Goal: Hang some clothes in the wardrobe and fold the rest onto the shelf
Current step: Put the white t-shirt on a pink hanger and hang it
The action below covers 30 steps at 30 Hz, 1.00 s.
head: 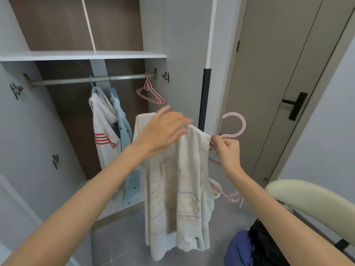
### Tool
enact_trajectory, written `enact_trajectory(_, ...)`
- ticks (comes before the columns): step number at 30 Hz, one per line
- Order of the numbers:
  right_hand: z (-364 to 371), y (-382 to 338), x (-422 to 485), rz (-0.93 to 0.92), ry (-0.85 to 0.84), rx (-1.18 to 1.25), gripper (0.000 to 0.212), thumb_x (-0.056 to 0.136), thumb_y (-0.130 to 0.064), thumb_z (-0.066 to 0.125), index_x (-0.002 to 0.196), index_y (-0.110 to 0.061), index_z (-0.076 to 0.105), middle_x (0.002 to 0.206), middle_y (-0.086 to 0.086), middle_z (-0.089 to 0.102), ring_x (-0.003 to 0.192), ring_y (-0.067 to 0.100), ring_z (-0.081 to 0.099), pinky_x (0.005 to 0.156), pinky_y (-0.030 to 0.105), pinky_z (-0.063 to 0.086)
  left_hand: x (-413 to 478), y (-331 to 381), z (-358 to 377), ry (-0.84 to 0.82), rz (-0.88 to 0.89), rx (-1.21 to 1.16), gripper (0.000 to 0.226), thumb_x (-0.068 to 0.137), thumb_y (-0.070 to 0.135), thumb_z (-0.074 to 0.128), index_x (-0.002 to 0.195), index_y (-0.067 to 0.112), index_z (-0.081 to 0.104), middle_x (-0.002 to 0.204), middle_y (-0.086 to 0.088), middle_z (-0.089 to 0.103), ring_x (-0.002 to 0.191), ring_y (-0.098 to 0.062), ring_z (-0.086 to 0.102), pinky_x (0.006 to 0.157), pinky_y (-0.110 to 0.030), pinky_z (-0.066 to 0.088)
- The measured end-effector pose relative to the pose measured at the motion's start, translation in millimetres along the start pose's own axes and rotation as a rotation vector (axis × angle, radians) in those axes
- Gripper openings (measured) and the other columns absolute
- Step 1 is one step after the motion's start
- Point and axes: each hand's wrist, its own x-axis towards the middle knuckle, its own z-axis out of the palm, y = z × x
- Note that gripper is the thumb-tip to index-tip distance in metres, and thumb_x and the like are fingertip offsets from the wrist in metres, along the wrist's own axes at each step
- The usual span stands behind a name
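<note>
Right hand (227, 150) pinching the hanger (244, 124), left hand (163, 131) gripping the cream top (184, 189), we face a wardrobe (82, 55) holding two hung garments (103, 127).

Under the shelf (82, 54), the rail (76, 80) carries two hung garments (104, 127) near its middle and bare hangers (151, 93) at its right end. In front, a loose garment (178, 189) hangs between the left hand (163, 131) and right hand (228, 150), with a hanger (244, 124) at its right edge. A clothes pile (249, 246) lies just beside the chair (307, 196), far right.

Hidden, blurred, cut off
Your hanger (235, 123) is mostly behind the top (178, 189); your left hand (163, 131) blurs at the fingertips; the dark clothes (265, 244) run off the bottom edge.
</note>
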Motion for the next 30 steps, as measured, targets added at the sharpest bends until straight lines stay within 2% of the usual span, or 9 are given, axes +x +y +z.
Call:
enact_trajectory(4, 3, -4, -5, -0.031, -0.039, 0.034, 0.032, 0.087, -0.009, 0.057, 0.056, -0.019, 0.058, 0.059, 0.010, 0.059, 0.045, 0.002, 0.039, 0.040, 0.014, 0.035, 11, 23, 13, -0.079, 0.145, 0.091, 0.036, 0.097, 0.031, 0.037, 0.108, 0.014, 0.066, 0.091, -0.003, 0.061, 0.083, -0.025, 0.057, 0.090, -0.033, 0.033)
enact_trajectory(7, 0, -5, -6, -0.045, -0.049, 0.075, 0.019, 0.091, -0.014, 0.058, 0.073, -0.015, 0.052, 0.055, 0.002, 0.056, 0.047, 0.006, 0.047, 0.041, 0.015, 0.036, 18, 24, 11, -0.057, 0.169, 0.138, 0.033, 0.096, 0.032, 0.036, 0.092, 0.016, 0.065, 0.082, -0.002, 0.059, 0.074, -0.025, 0.055, 0.067, -0.030, 0.026)
enact_trajectory(12, -8, -7, 5, -0.212, -0.045, -0.170, 0.018, 0.093, -0.038, 0.057, 0.088, -0.021, 0.052, 0.070, -0.008, 0.063, 0.074, 0.016, 0.056, 0.067, 0.033, 0.049, 14, 16, 1, -0.114, -0.020, 0.063, 0.040, 0.097, 0.039, 0.030, 0.093, 0.016, 0.062, 0.085, -0.002, 0.057, 0.078, -0.025, 0.053, 0.066, -0.030, 0.024)
enact_trajectory(14, -12, -2, 8, -0.390, 0.093, -0.309, 0.019, 0.092, -0.037, 0.057, 0.092, -0.018, 0.053, 0.087, -0.014, 0.054, 0.094, 0.014, 0.045, 0.077, 0.021, 0.044, 9, 8, -3, -0.088, -0.169, -0.004, 0.042, 0.097, 0.041, 0.029, 0.097, 0.016, 0.062, 0.087, -0.002, 0.057, 0.082, -0.025, 0.053, 0.069, -0.031, 0.026)
enact_trajectory(17, -15, 15, 0, -0.615, 0.175, -0.375, 0.027, 0.093, -0.035, 0.051, 0.078, -0.012, 0.055, 0.079, -0.012, 0.050, 0.082, 0.012, 0.044, 0.073, 0.016, 0.035, 2, -7, -11, -0.033, -0.333, -0.083, 0.038, 0.099, 0.041, 0.032, 0.103, 0.016, 0.062, 0.093, -0.001, 0.056, 0.088, -0.023, 0.052, 0.074, -0.035, 0.033)
enact_trajectory(20, -8, 47, -5, -0.628, -0.151, -0.518, 0.030, 0.094, -0.032, 0.051, 0.076, -0.011, 0.062, 0.074, -0.004, 0.060, 0.072, 0.013, 0.051, 0.071, 0.027, 0.042, 0, -12, -17, -0.020, -0.387, -0.178, 0.032, 0.099, 0.036, 0.038, 0.106, 0.016, 0.062, 0.097, 0.001, 0.058, 0.093, -0.021, 0.052, 0.080, -0.040, 0.040)
enact_trajectory(22, 4, 64, -10, -0.479, -0.405, -0.582, 0.017, 0.091, -0.029, 0.058, 0.102, -0.017, 0.066, 0.100, -0.010, 0.065, 0.093, 0.008, 0.056, 0.085, 0.025, 0.045, 1, -12, -20, -0.018, -0.386, -0.208, 0.034, 0.098, 0.038, 0.038, 0.107, 0.017, 0.063, 0.098, 0.003, 0.058, 0.093, -0.019, 0.053, 0.081, -0.041, 0.042)
enact_trajectory(25, 24, 73, -17, -0.223, -0.589, -0.471, 0.042, 0.087, -0.024, 0.066, 0.125, -0.018, 0.050, 0.120, -0.012, 0.059, 0.107, 0.002, 0.053, 0.094, 0.019, 0.041, 0, -11, -24, 0.002, -0.382, -0.249, 0.034, 0.098, 0.037, 0.038, 0.107, 0.017, 0.063, 0.097, 0.005, 0.057, 0.093, -0.018, 0.053, 0.083, -0.040, 0.042)
enact_trajectory(30, 32, 89, -18, -0.115, -0.737, -0.483, 0.022, 0.088, -0.030, 0.065, 0.108, -0.024, 0.059, 0.094, -0.014, 0.065, 0.083, 0.001, 0.060, 0.074, 0.022, 0.047, -9, -17, -38, 0.066, -0.441, -0.273, 0.029, 0.099, 0.029, 0.045, 0.107, 0.010, 0.066, 0.097, -0.002, 0.062, 0.092, -0.018, 0.054, 0.085, -0.034, 0.040)
